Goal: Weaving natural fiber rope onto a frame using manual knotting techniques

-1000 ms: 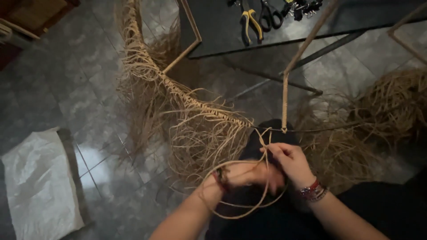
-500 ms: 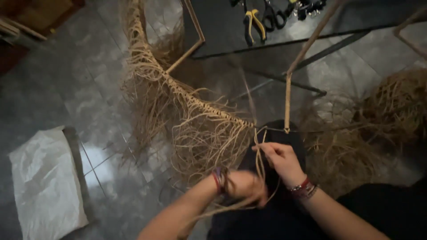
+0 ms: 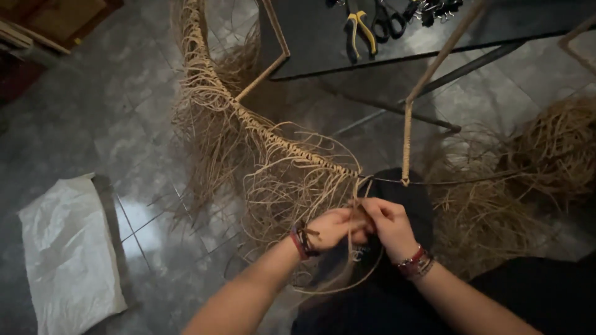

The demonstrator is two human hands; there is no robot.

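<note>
Both hands meet just below the curved rim, fingers bunched together on the same bit of fibre. Left hand (image 3: pixel 332 226) is closed, pinching a tan raffia strand (image 3: pixel 347 282) that loops down under the wrists & back up; right hand (image 3: pixel 388 223) is curled shut on the strand too, knuckles up, touching the left. Can't tell exactly which finger grips which end, too dark & tangled there.

The strand runs up to the wrapped frame rim (image 3: pixel 292 149), a curved rod bound w/ the same fibre, sweeping from top left down to the hands. Loose fringe (image 3: pixel 279 192) hangs off it in a thick messy curtain, right beside the left hand. A straight wrapped upright (image 3: pixel 406 142) drops to the rim just above the right hand; a thin dark wire (image 3: pixel 472 182) carries on to the right from that joint.

Bracelets on both wrists, red/dark on the left (image 3: pixel 302 241), beaded on the right (image 3: pixel 416 262).

Further off: big heap of loose raffia (image 3: pixel 552 155) at right, on the grey tile floor (image 3: pixel 112 124). White plastic bag (image 3: pixel 68 254) lies flat at lower left, well apart. Dark table (image 3: pixel 310 43) at top w/ yellow-handled pliers (image 3: pixel 360 28) & scissors (image 3: pixel 388 18) on it.
</note>
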